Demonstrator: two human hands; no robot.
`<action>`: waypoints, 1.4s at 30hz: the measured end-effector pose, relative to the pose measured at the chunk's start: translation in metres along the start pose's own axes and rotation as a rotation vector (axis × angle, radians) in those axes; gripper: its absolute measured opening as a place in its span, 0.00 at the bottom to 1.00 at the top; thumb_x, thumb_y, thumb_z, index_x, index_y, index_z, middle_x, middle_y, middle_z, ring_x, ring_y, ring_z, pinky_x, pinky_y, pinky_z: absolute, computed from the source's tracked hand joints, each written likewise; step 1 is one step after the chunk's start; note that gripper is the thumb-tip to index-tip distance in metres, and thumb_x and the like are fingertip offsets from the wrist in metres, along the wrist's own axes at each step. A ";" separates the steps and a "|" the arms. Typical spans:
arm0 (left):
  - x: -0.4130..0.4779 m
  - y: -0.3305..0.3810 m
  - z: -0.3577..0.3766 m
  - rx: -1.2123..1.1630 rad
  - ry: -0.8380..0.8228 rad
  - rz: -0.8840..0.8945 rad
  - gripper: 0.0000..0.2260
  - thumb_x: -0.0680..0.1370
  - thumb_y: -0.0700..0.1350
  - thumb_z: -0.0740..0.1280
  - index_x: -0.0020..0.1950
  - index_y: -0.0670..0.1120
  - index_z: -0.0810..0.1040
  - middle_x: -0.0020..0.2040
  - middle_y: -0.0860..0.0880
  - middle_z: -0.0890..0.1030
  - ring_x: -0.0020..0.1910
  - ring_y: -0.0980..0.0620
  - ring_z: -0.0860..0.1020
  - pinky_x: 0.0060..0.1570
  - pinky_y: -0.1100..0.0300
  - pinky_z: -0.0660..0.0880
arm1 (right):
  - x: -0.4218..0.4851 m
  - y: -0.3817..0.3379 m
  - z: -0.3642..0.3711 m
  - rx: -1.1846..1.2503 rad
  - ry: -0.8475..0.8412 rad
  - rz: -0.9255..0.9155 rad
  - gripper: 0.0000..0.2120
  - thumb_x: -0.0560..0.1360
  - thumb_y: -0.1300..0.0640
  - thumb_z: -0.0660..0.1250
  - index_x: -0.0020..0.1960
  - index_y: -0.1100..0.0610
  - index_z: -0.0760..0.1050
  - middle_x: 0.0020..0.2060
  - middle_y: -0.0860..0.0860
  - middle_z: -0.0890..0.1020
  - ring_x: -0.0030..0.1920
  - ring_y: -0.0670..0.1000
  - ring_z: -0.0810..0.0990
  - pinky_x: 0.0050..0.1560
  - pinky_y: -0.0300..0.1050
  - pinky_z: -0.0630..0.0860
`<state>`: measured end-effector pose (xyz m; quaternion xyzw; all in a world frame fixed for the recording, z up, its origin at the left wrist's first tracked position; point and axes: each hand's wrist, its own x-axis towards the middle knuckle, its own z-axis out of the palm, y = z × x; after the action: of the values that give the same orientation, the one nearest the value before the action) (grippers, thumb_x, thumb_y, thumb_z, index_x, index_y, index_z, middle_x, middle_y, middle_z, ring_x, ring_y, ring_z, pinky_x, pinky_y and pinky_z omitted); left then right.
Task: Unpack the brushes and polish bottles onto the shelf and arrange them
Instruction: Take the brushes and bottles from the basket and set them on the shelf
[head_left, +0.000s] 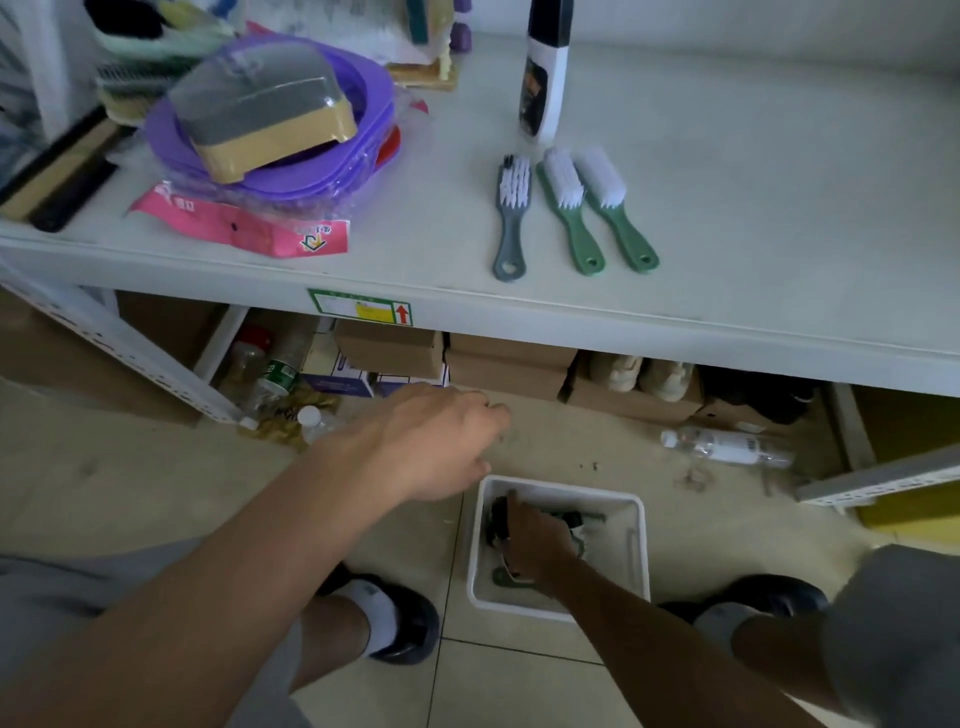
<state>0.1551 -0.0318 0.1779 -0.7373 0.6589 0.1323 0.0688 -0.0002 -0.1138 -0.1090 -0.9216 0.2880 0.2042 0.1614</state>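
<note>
White bin (640, 525): on the tiled floor (519, 675), below the shelf (753, 208).
Right hand (537, 540): inside the bin, grip closed round a black item (500, 514); cannot tell what it is.
Left hand (436, 441): above the floor, fingers loosely curled, holding nothing.
On the shelf: 3 brushes (569, 208) side by side, 1 polish bottle (545, 78) upright behind them, purple basins (311, 171) at the left.
Under the shelf: cardboard boxes (511, 369); 1 plastic bottle (727, 447) lying on the floor.

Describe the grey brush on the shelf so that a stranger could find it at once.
Look at the white shelf, in front of the upright black-and-white bottle, where three brushes lie side by side with handles toward the viewer. The grey brush is the leftmost one; its two neighbours have green handles.
</note>
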 end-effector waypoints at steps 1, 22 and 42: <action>0.000 0.000 -0.001 0.006 -0.011 0.001 0.19 0.81 0.54 0.64 0.70 0.50 0.70 0.58 0.50 0.78 0.53 0.49 0.79 0.44 0.55 0.71 | -0.004 0.000 -0.011 0.022 0.017 -0.004 0.34 0.80 0.44 0.62 0.78 0.60 0.54 0.61 0.57 0.80 0.55 0.56 0.83 0.51 0.52 0.81; -0.016 0.005 -0.073 -0.151 0.577 -0.216 0.13 0.78 0.47 0.64 0.63 0.53 0.75 0.54 0.56 0.80 0.48 0.52 0.81 0.42 0.53 0.78 | -0.138 -0.008 -0.357 0.328 0.674 -0.235 0.21 0.70 0.39 0.69 0.53 0.50 0.65 0.36 0.49 0.79 0.35 0.53 0.80 0.32 0.49 0.77; 0.011 -0.030 -0.076 -0.082 0.636 -0.197 0.17 0.82 0.49 0.59 0.70 0.51 0.67 0.53 0.54 0.77 0.44 0.56 0.78 0.41 0.58 0.79 | 0.077 0.037 -0.519 0.472 0.818 0.085 0.26 0.75 0.46 0.65 0.68 0.57 0.67 0.54 0.59 0.82 0.49 0.60 0.83 0.42 0.48 0.76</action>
<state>0.1936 -0.0590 0.2449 -0.8040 0.5670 -0.0852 -0.1576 0.1829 -0.3938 0.2965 -0.8519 0.4038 -0.2400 0.2315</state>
